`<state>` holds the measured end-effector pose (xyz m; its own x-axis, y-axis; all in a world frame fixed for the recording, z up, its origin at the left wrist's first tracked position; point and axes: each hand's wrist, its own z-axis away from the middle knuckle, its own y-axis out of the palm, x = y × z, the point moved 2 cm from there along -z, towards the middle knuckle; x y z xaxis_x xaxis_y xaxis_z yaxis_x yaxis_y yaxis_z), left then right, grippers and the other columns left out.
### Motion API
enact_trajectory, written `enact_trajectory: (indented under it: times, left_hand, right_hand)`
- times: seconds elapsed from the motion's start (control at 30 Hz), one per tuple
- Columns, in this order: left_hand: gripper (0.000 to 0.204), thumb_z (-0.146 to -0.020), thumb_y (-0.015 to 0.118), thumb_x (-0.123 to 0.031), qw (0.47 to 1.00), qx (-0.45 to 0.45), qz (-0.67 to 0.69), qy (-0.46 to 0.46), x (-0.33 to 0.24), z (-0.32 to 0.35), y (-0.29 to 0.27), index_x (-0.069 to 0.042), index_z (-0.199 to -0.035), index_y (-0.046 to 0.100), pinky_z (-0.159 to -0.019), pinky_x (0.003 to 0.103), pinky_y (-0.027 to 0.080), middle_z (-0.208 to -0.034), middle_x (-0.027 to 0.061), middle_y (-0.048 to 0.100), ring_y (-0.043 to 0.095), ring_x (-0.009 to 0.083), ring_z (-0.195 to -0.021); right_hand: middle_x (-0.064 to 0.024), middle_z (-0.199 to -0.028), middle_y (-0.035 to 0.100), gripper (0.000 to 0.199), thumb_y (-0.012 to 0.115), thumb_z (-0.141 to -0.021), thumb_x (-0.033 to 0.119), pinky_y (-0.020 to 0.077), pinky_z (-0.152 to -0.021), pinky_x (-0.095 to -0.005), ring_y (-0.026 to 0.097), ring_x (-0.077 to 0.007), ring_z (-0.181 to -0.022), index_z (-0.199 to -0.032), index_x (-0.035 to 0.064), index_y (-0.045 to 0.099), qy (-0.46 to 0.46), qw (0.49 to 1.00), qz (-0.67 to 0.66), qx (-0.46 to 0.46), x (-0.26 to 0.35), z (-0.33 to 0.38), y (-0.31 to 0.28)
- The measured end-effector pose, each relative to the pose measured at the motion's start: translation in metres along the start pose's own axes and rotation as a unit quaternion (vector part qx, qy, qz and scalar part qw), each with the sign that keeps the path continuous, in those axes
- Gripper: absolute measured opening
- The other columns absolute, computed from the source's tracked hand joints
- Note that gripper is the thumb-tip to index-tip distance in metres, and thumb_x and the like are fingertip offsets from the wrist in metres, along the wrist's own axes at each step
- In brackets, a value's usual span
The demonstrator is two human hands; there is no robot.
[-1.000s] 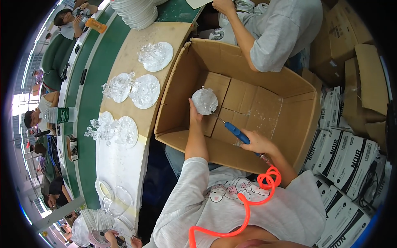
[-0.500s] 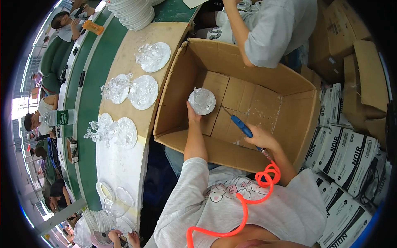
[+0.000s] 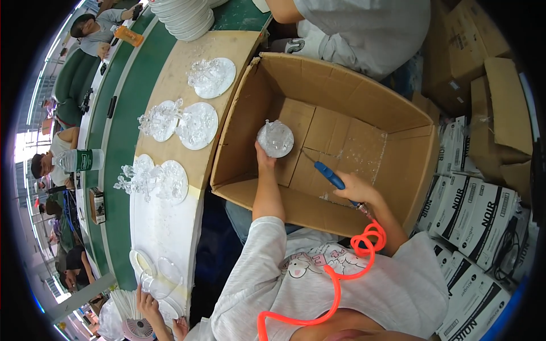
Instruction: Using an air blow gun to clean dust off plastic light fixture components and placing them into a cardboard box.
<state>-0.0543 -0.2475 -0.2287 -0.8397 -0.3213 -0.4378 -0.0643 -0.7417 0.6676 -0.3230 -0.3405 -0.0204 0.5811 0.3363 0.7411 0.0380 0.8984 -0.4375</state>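
Note:
My left hand (image 3: 265, 157) grips the near rim of a round white disc carrying a clear plastic piece (image 3: 276, 139), held over the inside of an open cardboard box (image 3: 335, 204). In my right hand (image 3: 357, 188) is a blue air blow gun (image 3: 329, 174), fingers wrapped around its body. Its thin nozzle points left toward the disc, with a gap between them. From the gun's rear end a coiled orange air hose (image 3: 335, 290) runs down across my shirt. Small white specks lie on the box floor.
Left of the box, a bench (image 3: 165, 224) bears several white discs with clear pieces (image 3: 198, 126). A stack of white plates (image 3: 183, 20) stands at its far end. A co-worker's hand (image 3: 149, 307) is at the near end. Another person (image 3: 364, 34) sits beyond the box; cartons (image 3: 469, 216) fill the right.
The disc and blow gun have shifted slightly left. The person beyond the box has leaned away from its edge, and the co-worker's hand at the bench's near end has reached forward.

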Motion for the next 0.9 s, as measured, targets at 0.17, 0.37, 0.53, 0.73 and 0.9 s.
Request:
enact_trajectory:
  times: [0.17,0.37,0.53,0.73,0.9]
  left_hand:
    - [0.053,-0.092,0.025,-0.045,0.999,-0.006,-0.016,0.032,-0.006,-0.005,-0.001,-0.007,-0.126,0.043,-0.099,0.042,0.035,-0.127,0.0083,0.046,0.043,0.0271,-0.117]
    - [0.058,-0.091,0.03,-0.05,0.997,-0.029,-0.067,0.003,-0.003,-0.007,-0.007,-0.005,-0.127,0.04,-0.099,0.046,0.034,-0.128,0.0115,0.045,0.043,0.03,-0.117]
    - [0.058,-0.09,0.031,-0.049,0.995,-0.057,-0.077,0.002,0.0,-0.002,-0.007,-0.004,-0.125,0.041,-0.098,0.046,0.035,-0.125,0.0119,0.047,0.045,0.0301,-0.115]
    - [0.055,-0.091,0.033,-0.047,0.998,-0.037,-0.048,0.012,-0.004,-0.009,-0.013,-0.003,-0.122,0.044,-0.094,0.043,0.04,-0.122,0.0116,0.05,0.048,0.0278,-0.112]
    - [0.05,-0.089,0.034,-0.043,0.999,0.038,-0.02,0.002,-0.007,-0.009,-0.01,-0.008,-0.121,0.047,-0.095,0.042,0.039,-0.122,0.0078,0.051,0.048,0.0265,-0.112]
  right_hand:
    - [-0.0172,-0.073,0.059,0.034,0.06,-0.069,0.022,0.0444,-0.062,-0.0402,0.058,-0.0348,-0.067,-0.095,0.002,0.05,-0.077,0.996,-0.013,0.051,0.02,0.0,0.012]
    - [-0.0189,-0.072,0.058,0.04,0.06,-0.068,0.024,0.0444,-0.062,-0.041,0.058,-0.0354,-0.068,-0.1,0.0015,0.05,-0.078,0.993,-0.086,0.033,0.027,0.0,0.006]
    - [-0.0183,-0.071,0.058,0.039,0.06,-0.068,0.024,0.0446,-0.061,-0.0407,0.058,-0.0347,-0.067,-0.099,0.0016,0.051,-0.067,0.993,-0.098,0.017,0.033,0.006,-0.001]
    - [-0.0182,-0.071,0.057,0.039,0.06,-0.068,0.023,0.0445,-0.06,-0.0405,0.058,-0.0348,-0.066,-0.099,0.0024,0.051,-0.104,0.993,-0.051,0.02,0.025,0.003,0.003]
    - [-0.0186,-0.07,0.057,0.039,0.061,-0.067,0.024,0.044,-0.06,-0.0412,0.057,-0.0357,-0.066,-0.098,0.0029,0.05,-0.116,0.992,-0.048,0.023,0.022,0.002,0.007]
